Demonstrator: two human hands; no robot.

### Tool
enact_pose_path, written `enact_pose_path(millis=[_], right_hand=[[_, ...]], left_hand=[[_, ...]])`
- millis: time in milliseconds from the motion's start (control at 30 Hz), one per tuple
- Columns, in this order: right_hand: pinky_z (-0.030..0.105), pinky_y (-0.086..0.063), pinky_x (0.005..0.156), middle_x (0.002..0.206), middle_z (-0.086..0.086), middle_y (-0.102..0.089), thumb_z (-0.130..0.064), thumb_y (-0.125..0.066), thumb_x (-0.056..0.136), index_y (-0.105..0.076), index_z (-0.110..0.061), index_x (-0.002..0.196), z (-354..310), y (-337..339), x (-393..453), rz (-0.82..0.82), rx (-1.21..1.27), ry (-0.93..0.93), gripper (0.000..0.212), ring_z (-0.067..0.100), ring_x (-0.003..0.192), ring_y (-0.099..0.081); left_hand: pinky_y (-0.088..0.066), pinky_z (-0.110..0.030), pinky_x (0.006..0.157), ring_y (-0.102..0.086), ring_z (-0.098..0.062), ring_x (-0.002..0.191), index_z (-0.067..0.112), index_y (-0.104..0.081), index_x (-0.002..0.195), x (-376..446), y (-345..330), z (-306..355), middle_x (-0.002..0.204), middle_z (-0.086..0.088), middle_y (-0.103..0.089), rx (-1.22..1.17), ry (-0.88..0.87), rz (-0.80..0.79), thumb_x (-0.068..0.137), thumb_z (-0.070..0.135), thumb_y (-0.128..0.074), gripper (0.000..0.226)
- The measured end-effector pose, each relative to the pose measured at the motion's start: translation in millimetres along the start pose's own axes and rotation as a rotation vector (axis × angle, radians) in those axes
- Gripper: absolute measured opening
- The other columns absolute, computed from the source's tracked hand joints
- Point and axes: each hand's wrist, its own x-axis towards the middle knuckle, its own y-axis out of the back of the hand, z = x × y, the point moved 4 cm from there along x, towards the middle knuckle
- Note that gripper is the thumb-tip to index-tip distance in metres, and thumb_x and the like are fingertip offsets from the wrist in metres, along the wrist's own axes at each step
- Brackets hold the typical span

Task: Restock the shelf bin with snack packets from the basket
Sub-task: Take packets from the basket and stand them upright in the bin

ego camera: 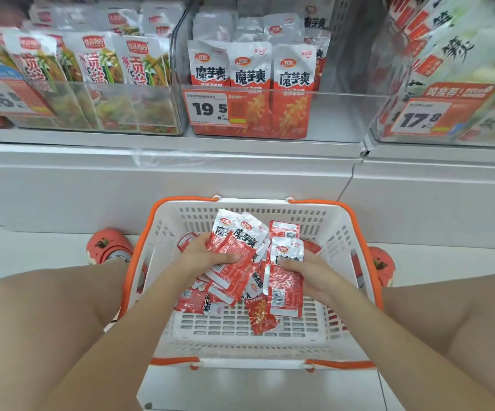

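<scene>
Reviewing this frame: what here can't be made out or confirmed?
- Head view: how many packets the left hand grips; they overlap.
- Packets low in the basket: covered by both hands and the right hand's packets.
- Price tag small print: too small.
- Side bins: blurred, cut by the edges.

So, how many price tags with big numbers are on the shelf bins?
3: the left tag on the left bin, the middle tag on the red-packet bin, the right tag on the right bin.

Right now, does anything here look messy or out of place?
Only mildly: the loose snack packets lie jumbled at all angles in the basket, while the shelf bin has packets upright on its left and bare space on its right.
</scene>
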Motion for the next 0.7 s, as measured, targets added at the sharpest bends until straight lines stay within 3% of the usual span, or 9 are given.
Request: enact_pose_path(millis=[100,167,300,367,433,533,600,700], right_hand=[[0.048,-0.054,0.089,0.107,0.012,-0.072,-0.001,-0.066,0.085,-0.063,-0.008,0.114,2.5,1.4,8.7,0.083,0.017,0.03,0.03,0.031,0.098,-0.068],[0.047,-0.053,0.091,0.112,0.01,-0.07,-0.006,-0.07,0.085,-0.062,-0.011,0.116,5.5,5.6,13.1,0.187,-0.099,0.04,0.032,0.027,0.098,-0.068],[0.029,-0.044,0.086,0.135,0.001,-0.05,-0.027,-0.064,0.091,-0.042,-0.015,0.137,-1.8,2.7,6.3,0.321,-0.475,0.11,0.052,0.017,0.108,-0.053],[0.033,-0.037,0.099,0.146,-0.001,-0.039,-0.04,-0.054,0.096,-0.036,-0.019,0.143,-9.8,-11.4,0.0,0.344,-0.484,0.175,0.055,0.02,0.127,-0.044],[0.039,-0.033,0.108,0.15,-0.004,-0.036,-0.048,-0.044,0.097,-0.035,-0.023,0.145,-13.6,-37.5,-6.9,0.236,-0.421,0.188,0.054,0.019,0.135,-0.038],[0.04,-0.04,0.107,0.134,-0.011,-0.05,-0.052,-0.051,0.092,-0.036,-0.029,0.143,-8.9,-78.3,-12.7,0.003,-0.289,0.162,0.058,0.015,0.124,-0.049],[0.042,-0.047,0.102,0.12,-0.019,-0.055,-0.046,-0.063,0.086,-0.032,-0.034,0.141,-9.8,-86.9,-13.2,0.01,-0.207,0.203,0.064,0.016,0.116,-0.058],[0.047,-0.055,0.088,0.125,-0.011,-0.056,-0.029,-0.073,0.083,-0.032,-0.035,0.138,-10.7,-77.9,-9.2,0.081,0.014,0.25,0.069,0.023,0.104,-0.065]], left_hand=[[-0.055,-0.048,0.085,-0.071,-0.028,0.086,0.012,-0.063,0.107,-2.4,-5.5,5.5,0.094,-0.008,-0.074,-0.105,-0.003,0.005,0.058,0.022,-0.088,0.057],[-0.055,-0.046,0.086,-0.071,-0.028,0.088,0.006,-0.06,0.113,-0.3,-7.5,5.7,0.096,-0.01,-0.074,-0.188,0.017,-0.008,0.07,0.007,-0.08,0.048],[-0.055,-0.04,0.082,-0.068,-0.026,0.091,0.004,-0.049,0.126,1.9,-13.6,3.1,0.101,-0.009,-0.071,-0.304,0.038,0.013,0.076,0.0,-0.074,0.056],[-0.048,-0.039,0.094,-0.061,-0.025,0.107,0.008,-0.041,0.137,2.3,-15.9,2.3,0.117,-0.004,-0.063,-0.262,0.022,0.129,0.077,0.004,-0.075,0.069],[-0.038,-0.04,0.102,-0.049,-0.026,0.125,0.01,-0.038,0.142,3.2,-16.4,2.5,0.136,-0.004,-0.051,-0.154,-0.032,0.259,0.079,0.01,-0.076,0.074],[-0.05,-0.032,0.086,-0.062,-0.024,0.105,0.011,-0.056,0.126,-1.3,-32.3,11.4,0.119,-0.008,-0.064,-0.09,-0.132,0.164,0.084,0.008,-0.067,0.043],[-0.054,-0.035,0.081,-0.065,-0.024,0.096,0.017,-0.061,0.12,-6.3,-45.5,16.8,0.11,-0.009,-0.069,-0.095,-0.169,0.031,0.09,0.009,-0.058,0.031],[-0.056,-0.031,0.072,-0.065,-0.021,0.084,0.022,-0.059,0.121,-12.1,-54.5,22.8,0.102,-0.007,-0.069,-0.12,-0.209,-0.082,0.085,-0.005,-0.054,0.045]])
